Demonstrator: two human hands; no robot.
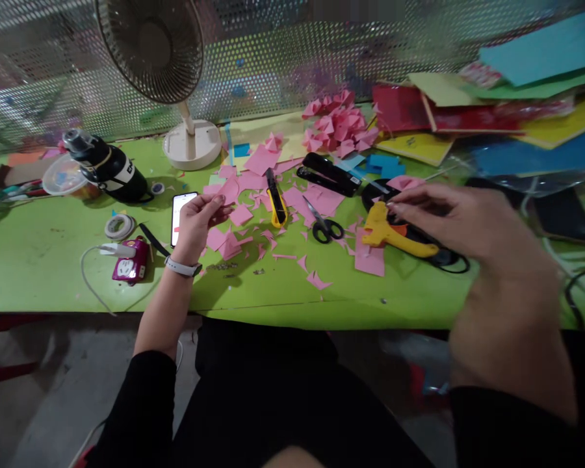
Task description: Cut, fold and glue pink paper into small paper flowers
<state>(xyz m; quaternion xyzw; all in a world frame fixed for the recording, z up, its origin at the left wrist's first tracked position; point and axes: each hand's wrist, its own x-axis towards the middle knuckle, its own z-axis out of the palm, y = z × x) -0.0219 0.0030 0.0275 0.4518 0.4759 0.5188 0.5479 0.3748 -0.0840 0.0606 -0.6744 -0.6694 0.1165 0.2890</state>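
Note:
My left hand [199, 218] is closed in a pinch above the table, its fingertips on a rounded piece of pink paper [231, 191]. Beneath that wrist lies a phone [177, 218] with its screen lit. At the right, my right hand [461, 218] has its fingertips pressed together at the top of a yellow glue gun [383, 227]; whether they grip the gun or something small is unclear. Another pink piece [405, 183] shows just behind those fingers. Between my hands lie black-handled scissors [324, 227], a yellow cutter knife [276, 201] and a black stapler [329, 174].
Pink scraps [229, 242] litter the green table [273, 299]. Folded pink paper pieces [338, 127] are heaped at the back. A fan [188, 143], black bottle [114, 172], tape roll [119, 226] and purple power adapter [130, 261] stand left. Coloured sheets [541, 58] are piled right.

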